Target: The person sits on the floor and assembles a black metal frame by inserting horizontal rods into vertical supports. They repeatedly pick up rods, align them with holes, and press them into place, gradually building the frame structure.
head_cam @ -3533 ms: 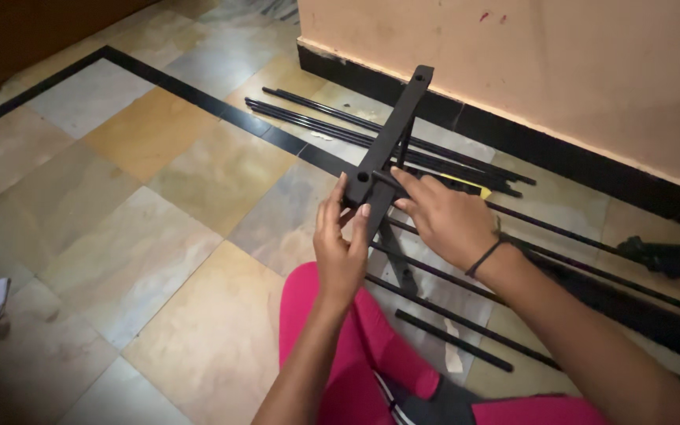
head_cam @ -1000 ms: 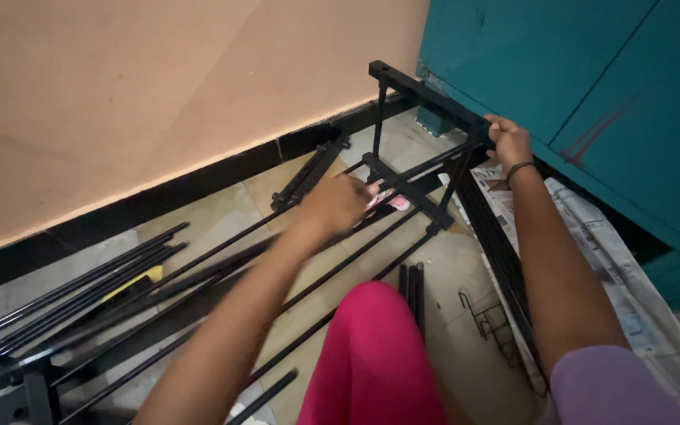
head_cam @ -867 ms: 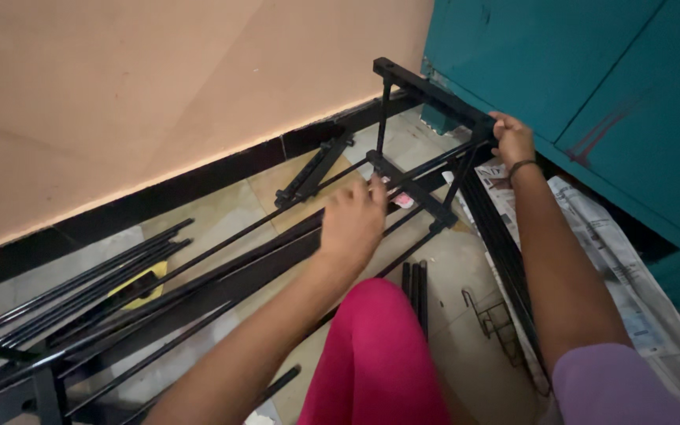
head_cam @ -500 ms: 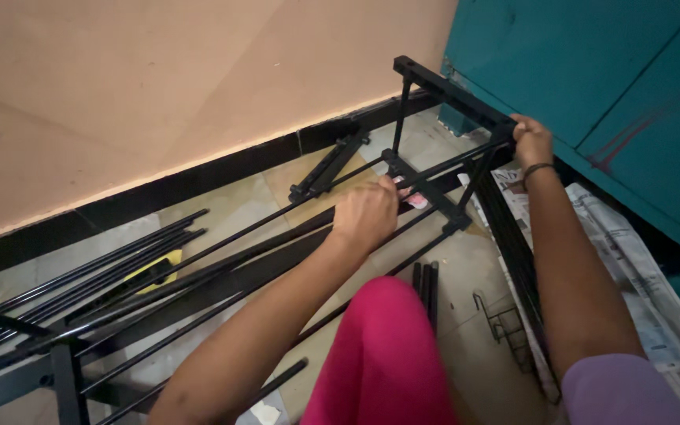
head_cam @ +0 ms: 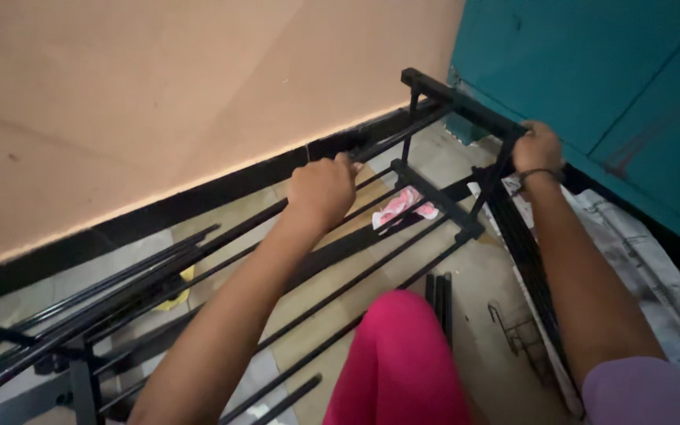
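Both hands grip one black metal rack frame that lies low over the tiled floor. The left hand is curled into a fist around one long black rod of the frame, fingers fully wrapped. The right hand is closed over the upper corner of the frame's end piece, where its top bar meets an upright; a dark band sits on that wrist. The frame runs along the peach wall and ends near the teal door. Under the frame's end piece lies one pink and white scrap. Just right of the frame, newspaper covers the floor. Below the frame, one knee in pink cloth rises, with two short black rods beside it.
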